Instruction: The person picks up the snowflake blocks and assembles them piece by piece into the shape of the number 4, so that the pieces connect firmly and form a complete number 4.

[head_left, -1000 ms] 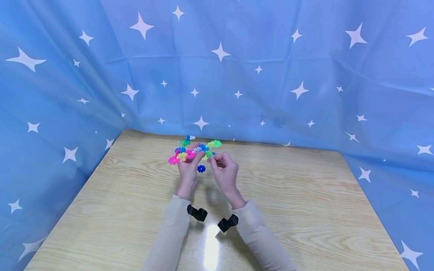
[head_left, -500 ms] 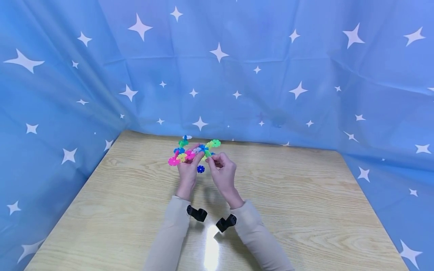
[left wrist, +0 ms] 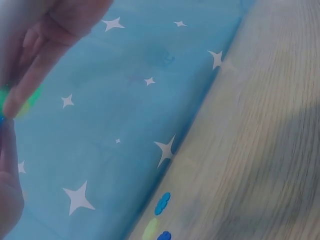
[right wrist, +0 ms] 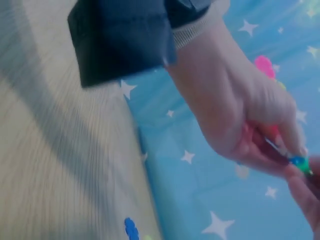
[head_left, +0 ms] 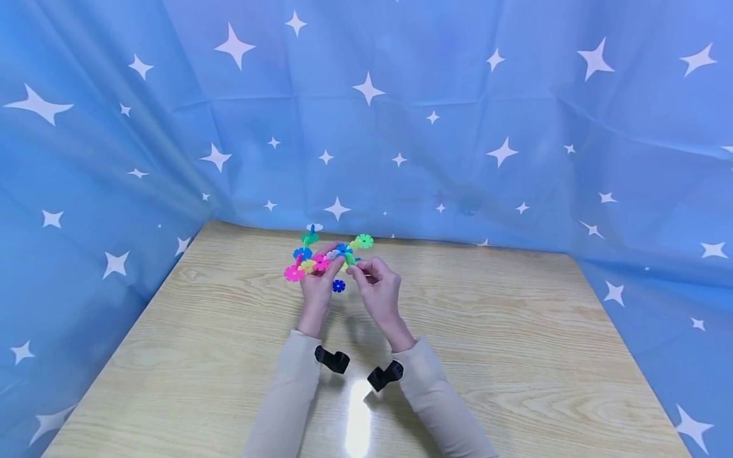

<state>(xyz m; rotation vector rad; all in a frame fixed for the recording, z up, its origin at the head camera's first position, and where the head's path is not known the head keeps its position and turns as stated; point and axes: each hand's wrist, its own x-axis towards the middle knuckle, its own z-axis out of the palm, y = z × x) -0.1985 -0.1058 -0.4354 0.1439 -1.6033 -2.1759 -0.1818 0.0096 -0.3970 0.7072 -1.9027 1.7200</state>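
Observation:
My left hand (head_left: 316,298) grips a chain of joined, notched plastic snowflake discs, thumb on top, raised over the table. Pink (head_left: 294,273), yellow and blue discs make up its left side, and a green disc (head_left: 310,239) with a white one stands at the far end. A bright green disc (head_left: 364,241) sticks out at the right end. Between thumb and forefinger my right hand (head_left: 380,289) pinches a green disc (head_left: 350,259) against the chain's right part. Fingers partly cover this joint; in the left wrist view, a green piece (left wrist: 34,97) shows between fingertips.
A dark blue disc (head_left: 339,286) shows just below the hands. Blue (left wrist: 162,204) and yellow-green (left wrist: 150,229) discs lie on the wooden table (head_left: 515,356) in the left wrist view. A blue star-patterned curtain (head_left: 435,146) stands behind the table.
The green disc in my right hand has turned from flat-facing to nearly edge-on. The chain's far left end has tilted up slightly. My left hand keeps its hold.

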